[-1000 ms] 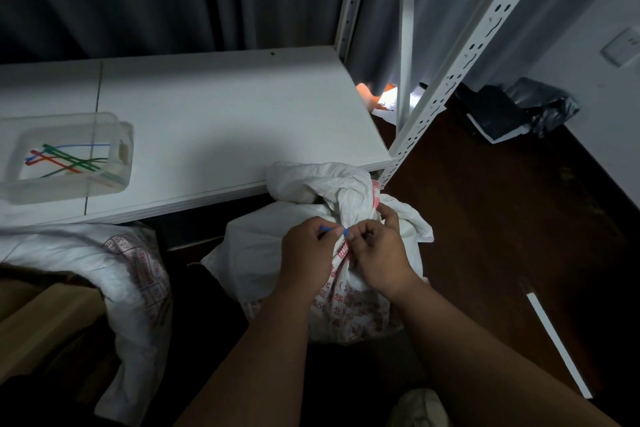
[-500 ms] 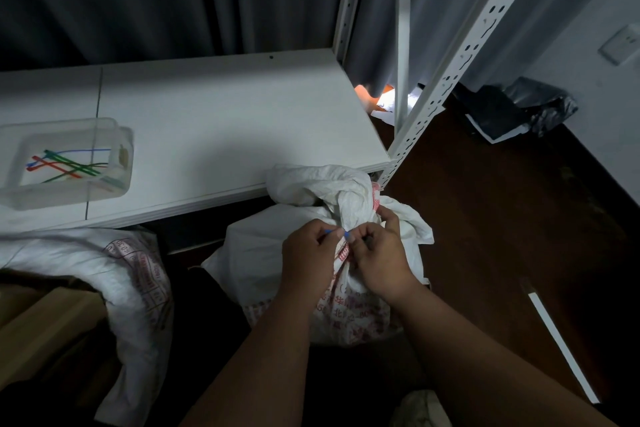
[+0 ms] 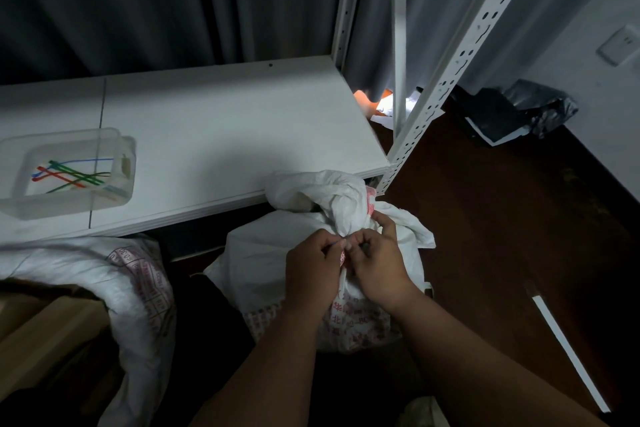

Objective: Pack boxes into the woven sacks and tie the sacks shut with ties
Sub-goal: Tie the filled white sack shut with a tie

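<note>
**White sack neck held at the shelf's front edge**

White woven sack with red print point(image 3: 322, 288) stands on the dark floor, touching the front edge of the white shelf board point(image 3: 225, 122) near its right front corner. We note its neck is gathered and twisted, the loose top flopped against the board edge.

Our left hand point(image 3: 313, 271) and right hand point(image 3: 379, 264) sit together at the twisted neck, knuckles nearly touching. Left fingers pinch a thin blue tie point(image 3: 334, 244); only a short length shows between the fingertips. Right fingers are curled and pinching at the same spot, thumb pressed against the neck; we cannot tell whether they hold the tie's other end or only sack fabric.

Clear plastic tray point(image 3: 128, 163) rests near the left front edge of the board, holding loose red, green and blue ties point(image 3: 74, 174).

Second white woven sack with red print point(image 3: 114, 274) lies below the board's left front edge, draped over a brown cardboard box point(image 3: 45, 329).

White perforated steel upright point(image 3: 460, 56) rises from the board's right front corner. Black plastic bag point(image 3: 512, 111) lies on the floor by the wall.
</note>
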